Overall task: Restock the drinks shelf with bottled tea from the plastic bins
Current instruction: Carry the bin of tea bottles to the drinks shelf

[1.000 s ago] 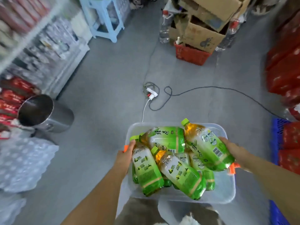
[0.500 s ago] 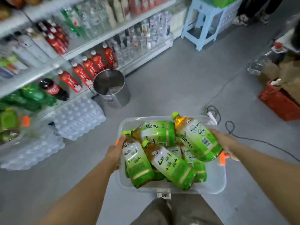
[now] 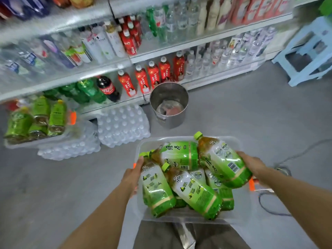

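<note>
Both hands, left hand (image 3: 132, 177) and right hand (image 3: 252, 163), grip opposite ends of a clear plastic bin (image 3: 240, 205) piled with green-labelled tea bottles (image 3: 194, 193), carried above the grey floor toward the drinks shelf (image 3: 181, 45). Keeping it level should stop the top bottle rolling out.

"绿茶" on tea bottle (image 3: 179, 155)

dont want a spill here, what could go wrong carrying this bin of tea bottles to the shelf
The top bottle lies loose on the pile, neck past the rim of the clear bin, so a tilt could roll it out. The left hand and right hand grip only the ends of a heavy-looking load. The steel pot and water packs crowd the floor by the shelf.
</note>
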`<state>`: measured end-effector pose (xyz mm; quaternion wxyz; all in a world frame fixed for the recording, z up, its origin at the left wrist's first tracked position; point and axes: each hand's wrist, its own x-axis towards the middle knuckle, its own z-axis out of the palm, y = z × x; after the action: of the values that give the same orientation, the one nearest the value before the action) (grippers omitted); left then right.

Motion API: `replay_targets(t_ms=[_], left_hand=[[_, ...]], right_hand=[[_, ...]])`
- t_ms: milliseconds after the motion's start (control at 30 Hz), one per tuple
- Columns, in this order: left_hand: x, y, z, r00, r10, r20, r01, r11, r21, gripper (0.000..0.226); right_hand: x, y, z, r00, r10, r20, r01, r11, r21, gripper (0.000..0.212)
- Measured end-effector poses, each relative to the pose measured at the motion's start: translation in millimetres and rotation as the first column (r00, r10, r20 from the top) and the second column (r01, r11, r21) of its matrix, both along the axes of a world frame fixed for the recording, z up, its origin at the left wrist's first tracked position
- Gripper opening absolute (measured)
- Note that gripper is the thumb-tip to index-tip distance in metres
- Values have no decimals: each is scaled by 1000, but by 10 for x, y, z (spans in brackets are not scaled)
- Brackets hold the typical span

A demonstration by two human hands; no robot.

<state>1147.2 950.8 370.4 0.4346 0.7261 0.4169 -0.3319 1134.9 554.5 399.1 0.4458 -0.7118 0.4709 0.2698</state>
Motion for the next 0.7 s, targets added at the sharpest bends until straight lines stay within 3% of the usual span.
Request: replay_targets(t_ms=[133,333,433,567,700], left_hand=[[474,446,-121,996,88,-24,-88,996,-20,89],[1292,1283,-503,982,187,-9,-187,982,-29,94],[1790,1779,-673,977,213,2,-213,976,-40,86],[2466,2442,-946,967,255,4,-255,964,77,62],[3075,2990,-1253,969,248,24,-249,965,81,71]], right_hand=[[853,459,-88,996,88,-6,-88,996,1,52],[1901,1345,-512,987,158,-34,-158,987,13,58],[2408,1858,-774,988,147,-52,-147,989,13,58],[3116,2564,-1122,985,158,-68,-156,987,33,58],[3692,3149,-1484,988,152,-34,-149,985,84,52]])
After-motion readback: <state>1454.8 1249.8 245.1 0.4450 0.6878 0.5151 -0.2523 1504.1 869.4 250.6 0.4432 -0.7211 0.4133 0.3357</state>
